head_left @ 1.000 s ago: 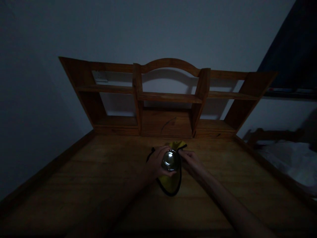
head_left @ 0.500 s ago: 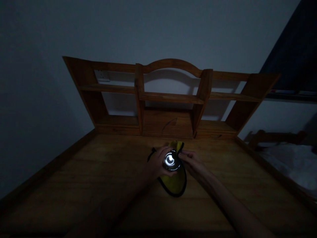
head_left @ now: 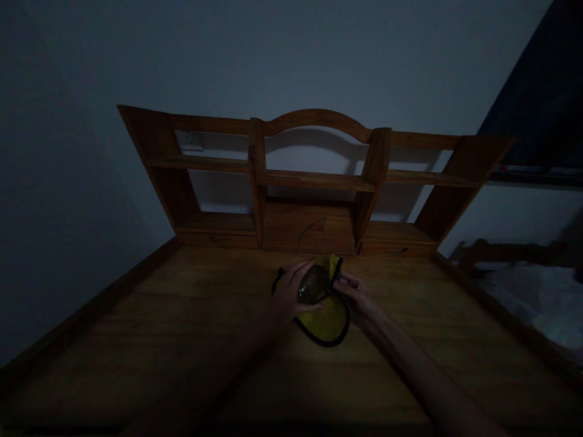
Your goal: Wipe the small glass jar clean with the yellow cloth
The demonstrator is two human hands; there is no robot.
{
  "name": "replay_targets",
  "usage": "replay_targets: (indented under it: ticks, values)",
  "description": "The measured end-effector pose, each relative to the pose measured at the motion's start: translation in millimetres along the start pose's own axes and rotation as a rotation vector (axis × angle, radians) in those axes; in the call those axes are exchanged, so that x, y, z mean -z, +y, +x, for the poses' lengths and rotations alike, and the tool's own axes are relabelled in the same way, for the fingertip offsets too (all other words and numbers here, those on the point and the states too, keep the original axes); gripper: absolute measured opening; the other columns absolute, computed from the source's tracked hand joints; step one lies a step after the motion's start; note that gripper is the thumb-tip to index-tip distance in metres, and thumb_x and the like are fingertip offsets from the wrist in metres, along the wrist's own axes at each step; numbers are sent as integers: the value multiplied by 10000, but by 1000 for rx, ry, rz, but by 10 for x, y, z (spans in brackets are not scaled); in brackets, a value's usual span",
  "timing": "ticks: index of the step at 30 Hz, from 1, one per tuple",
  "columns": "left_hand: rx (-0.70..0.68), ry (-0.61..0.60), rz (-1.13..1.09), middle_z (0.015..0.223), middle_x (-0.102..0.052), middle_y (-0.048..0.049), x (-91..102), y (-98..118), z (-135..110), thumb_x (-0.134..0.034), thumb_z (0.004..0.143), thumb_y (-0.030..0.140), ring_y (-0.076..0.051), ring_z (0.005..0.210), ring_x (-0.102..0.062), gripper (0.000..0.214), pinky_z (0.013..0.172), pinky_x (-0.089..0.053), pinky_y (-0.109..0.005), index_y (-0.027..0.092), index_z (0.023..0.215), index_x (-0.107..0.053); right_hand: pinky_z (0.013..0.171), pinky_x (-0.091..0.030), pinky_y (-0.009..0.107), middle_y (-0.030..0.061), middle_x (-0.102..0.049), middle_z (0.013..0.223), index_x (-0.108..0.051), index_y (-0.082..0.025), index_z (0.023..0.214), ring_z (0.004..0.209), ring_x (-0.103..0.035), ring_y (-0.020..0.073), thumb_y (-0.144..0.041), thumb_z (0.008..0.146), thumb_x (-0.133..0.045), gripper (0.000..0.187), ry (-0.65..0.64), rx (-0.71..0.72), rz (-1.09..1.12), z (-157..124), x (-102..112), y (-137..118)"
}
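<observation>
In the dim light my left hand [head_left: 294, 292] is curled round a clear, round glass cup [head_left: 313, 285], its fingers on the far side and thumb on the near side. A yellow cloth [head_left: 325, 321] with black edging lies under and around the glass, its rounded lower part spread toward me. My right hand [head_left: 356, 291] pinches the cloth's folded edge just right of the glass. A black loop of the edging shows left of my left hand. Part of the cloth is hidden beneath the glass and fingers.
A wooden desk [head_left: 200, 340] spreads under both hands. At its back stands a wooden shelf unit [head_left: 314, 179] with several compartments and low drawers. A wall outlet [head_left: 190, 141] shows behind the left shelf. Right of the desk lies pale bedding [head_left: 537, 303].
The glass has tilted, and its bright reflection has gone. My right hand has shifted slightly right with the cloth's edge, and the cloth's lower part has moved a little up and right.
</observation>
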State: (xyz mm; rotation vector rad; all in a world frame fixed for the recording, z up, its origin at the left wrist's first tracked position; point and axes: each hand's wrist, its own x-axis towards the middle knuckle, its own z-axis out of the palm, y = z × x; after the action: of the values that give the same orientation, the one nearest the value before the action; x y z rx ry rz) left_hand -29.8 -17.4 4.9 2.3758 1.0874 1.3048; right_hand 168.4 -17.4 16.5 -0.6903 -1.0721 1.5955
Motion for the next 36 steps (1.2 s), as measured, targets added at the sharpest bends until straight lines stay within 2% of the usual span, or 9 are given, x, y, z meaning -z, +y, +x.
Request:
replay_targets:
  ticks: [4, 10, 15, 20, 29, 36]
  values:
    - [-3, 0, -13, 1401, -384, -94, -8, 39, -3, -775, 669, 416, -268, 1317, -381, 925, 1100, -366, -452, 286, 1414, -242, 811, -508, 296, 50, -736, 975, -691, -216, 1035, 875, -683, 204, -240, 643, -804, 409, 45, 16, -6, 6, -5, -21]
    - [-19, 12, 5, 1397, -398, -101, -10, 62, -14, -776, 677, 400, -277, 1315, -388, 905, 1102, -365, -467, 273, 1409, -259, 846, -496, 322, 53, -726, 1013, -674, -222, 1071, 887, -679, 205, -230, 656, -800, 433, 12, 5, -22, 16, -1, 8]
    - [14, 31, -7, 1360, -430, -117, 7, 91, -5, -787, 638, 464, -297, 1282, -420, 910, 1070, -399, -475, 251, 1387, -316, 866, -487, 318, 50, -730, 977, -695, -200, 1024, 905, -669, 202, -258, 686, -782, 353, 30, 4, -46, 41, 20, 75]
    - [26, 81, -9, 1353, -443, -104, 16, 120, 9, -791, 644, 434, -275, 1269, -427, 914, 1075, -397, -452, 251, 1396, -305, 868, -487, 315, 45, -728, 997, -698, -206, 1020, 910, -672, 201, -272, 720, -756, 313, 24, -39, 1, 40, 12, 67]
    - [64, 150, -34, 1378, -423, -99, -13, 71, 18, -801, 653, 342, -286, 1297, -404, 922, 1085, -372, -485, 273, 1405, -272, 871, -496, 355, 64, -713, 1060, -651, -209, 1100, 942, -674, 230, -236, 672, -780, 447, -25, -67, 21, 3, 7, 31]
    - [25, 48, -67, 1436, -372, -77, -36, 46, 25, -785, 684, 248, -254, 1363, -331, 880, 1137, -319, -450, 282, 1398, -270, 899, -468, 353, 43, -713, 1047, -663, -239, 1047, 937, -666, 206, -165, 653, -787, 419, -35, 4, 8, 23, 8, 70]
